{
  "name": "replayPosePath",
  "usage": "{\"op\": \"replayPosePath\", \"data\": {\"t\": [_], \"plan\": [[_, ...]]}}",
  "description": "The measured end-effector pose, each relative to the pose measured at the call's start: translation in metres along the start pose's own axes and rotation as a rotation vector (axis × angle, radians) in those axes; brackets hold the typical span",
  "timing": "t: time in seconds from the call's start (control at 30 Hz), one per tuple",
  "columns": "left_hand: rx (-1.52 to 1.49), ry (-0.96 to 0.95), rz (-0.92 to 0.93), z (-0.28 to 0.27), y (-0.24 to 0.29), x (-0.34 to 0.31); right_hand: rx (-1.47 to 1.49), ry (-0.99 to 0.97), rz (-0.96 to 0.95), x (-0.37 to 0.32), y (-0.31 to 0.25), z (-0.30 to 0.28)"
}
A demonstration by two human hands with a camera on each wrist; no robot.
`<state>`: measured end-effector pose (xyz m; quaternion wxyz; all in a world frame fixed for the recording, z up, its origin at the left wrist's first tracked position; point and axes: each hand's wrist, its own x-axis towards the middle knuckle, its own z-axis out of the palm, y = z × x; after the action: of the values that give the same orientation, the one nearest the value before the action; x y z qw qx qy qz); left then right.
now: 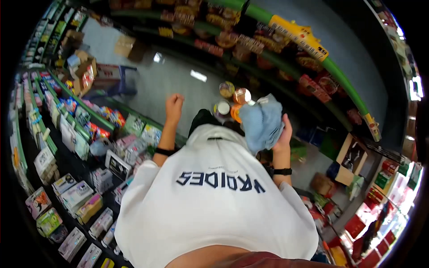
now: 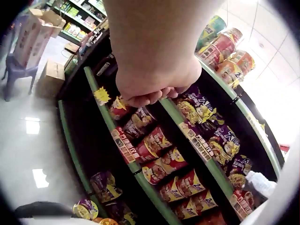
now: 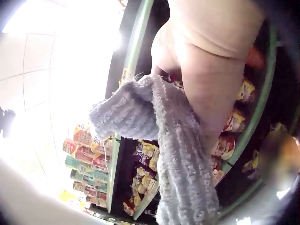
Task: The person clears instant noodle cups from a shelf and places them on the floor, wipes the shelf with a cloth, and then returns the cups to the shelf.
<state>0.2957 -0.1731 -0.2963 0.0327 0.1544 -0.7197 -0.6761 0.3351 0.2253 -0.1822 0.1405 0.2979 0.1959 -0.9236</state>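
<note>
My right hand (image 1: pixel 283 135) grips a bunched blue-grey cloth (image 1: pixel 261 123) at the shelf side. Up close in the right wrist view, the ribbed, fluffy cloth (image 3: pixel 180 150) drapes down in folds from the right hand (image 3: pixel 206 75), whose fingers are mostly hidden behind it. My left hand (image 1: pixel 174 106) is raised on the other side, its fingers curled in. Nothing shows in the left hand (image 2: pixel 157 84) in the left wrist view, where it overlaps the shelves of noodle tubs. Several round tubs (image 1: pixel 241 95) stand on the floor close by the cloth.
Curved shelves with green edges (image 2: pixel 171 110) carry noodle tubs (image 2: pixel 154 143) and bagged packs (image 2: pixel 222 140). Behind me, another rack holds boxed goods (image 1: pixel 78 194). A cardboard box (image 1: pixel 129 47) sits on the floor, near a purple stool (image 2: pixel 21 70) bearing an opened carton (image 2: pixel 35 37).
</note>
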Motion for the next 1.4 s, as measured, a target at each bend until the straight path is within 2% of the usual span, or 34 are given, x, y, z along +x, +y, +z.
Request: {"op": "replayPosePath", "data": {"t": [0.03, 0.1, 0.17, 0.2, 0.27, 0.33, 0.37, 0.47, 0.53, 0.6, 0.67, 0.73, 0.87, 0.93, 1.07, 1.1, 1.13, 1.2, 1.27, 1.33, 1.4], "plan": [[0.018, -0.016, 0.038, 0.002, 0.010, 0.010, 0.027, -0.030, -0.018, 0.014, 0.000, 0.001], [0.090, -0.104, 0.034, 0.006, 0.023, 0.001, 0.020, -0.145, 0.148, 0.020, 0.006, -0.008], [0.191, -0.152, 0.047, -0.002, 0.017, 0.002, 0.024, -0.197, 0.084, 0.030, 0.014, -0.013], [0.281, -0.183, 0.066, 0.002, 0.020, 0.016, 0.011, -0.256, 0.023, 0.036, 0.013, 0.010], [0.197, -0.225, 0.083, 0.003, 0.024, 0.031, 0.024, -0.332, 0.010, 0.029, 0.012, 0.056], [0.119, -0.284, 0.087, 0.006, 0.033, 0.060, -0.265, -0.484, -0.181, 0.029, 0.014, 0.100], [0.150, -0.313, 0.103, 0.004, 0.040, 0.075, -0.383, -0.472, -0.266, 0.034, 0.014, 0.118], [0.205, -0.410, 0.061, -0.017, 0.044, 0.115, -0.553, -0.320, -0.569, 0.048, 0.015, 0.172], [0.145, -0.454, 0.159, -0.033, 0.047, 0.144, -0.709, -0.160, -0.798, 0.057, 0.008, 0.214], [0.135, -0.501, 0.133, -0.057, 0.034, 0.175, -0.682, -0.104, -0.995, 0.071, -0.005, 0.261], [0.083, -0.477, 0.100, -0.078, 0.032, 0.197, -0.444, -0.171, -0.985, 0.097, -0.025, 0.296], [0.067, -0.478, 0.060, -0.100, 0.014, 0.221, -0.325, -0.225, -0.865, 0.129, -0.056, 0.316], [0.070, -0.492, 0.006, -0.126, 0.022, 0.240, -0.441, -0.246, -0.898, 0.188, -0.089, 0.325], [0.067, -0.473, 0.013, -0.134, 0.019, 0.249, -0.573, -0.240, -0.996, 0.202, -0.095, 0.336], [0.102, -0.490, 0.002, -0.149, -0.002, 0.252, -0.535, -0.205, -0.915, 0.218, -0.101, 0.346], [0.100, -0.496, 0.009, -0.150, -0.005, 0.250, -0.751, -0.089, -0.970, 0.221, -0.098, 0.346], [0.099, -0.495, 0.006, -0.152, -0.007, 0.246, -0.745, -0.089, -0.982, 0.233, -0.096, 0.342], [0.133, -0.508, -0.002, -0.155, -0.011, 0.240, -1.758, 0.357, -1.232, 0.250, -0.094, 0.332], [0.176, -0.524, -0.023, -0.158, -0.026, 0.233, -1.992, 0.679, -1.143, 0.244, -0.085, 0.342], [0.193, -0.559, -0.014, -0.157, -0.029, 0.231, -2.026, 0.925, -1.292, 0.242, -0.069, 0.343], [0.177, -0.590, -0.019, -0.155, -0.018, 0.221, -1.966, 0.856, -1.197, 0.244, -0.065, 0.338]]}}
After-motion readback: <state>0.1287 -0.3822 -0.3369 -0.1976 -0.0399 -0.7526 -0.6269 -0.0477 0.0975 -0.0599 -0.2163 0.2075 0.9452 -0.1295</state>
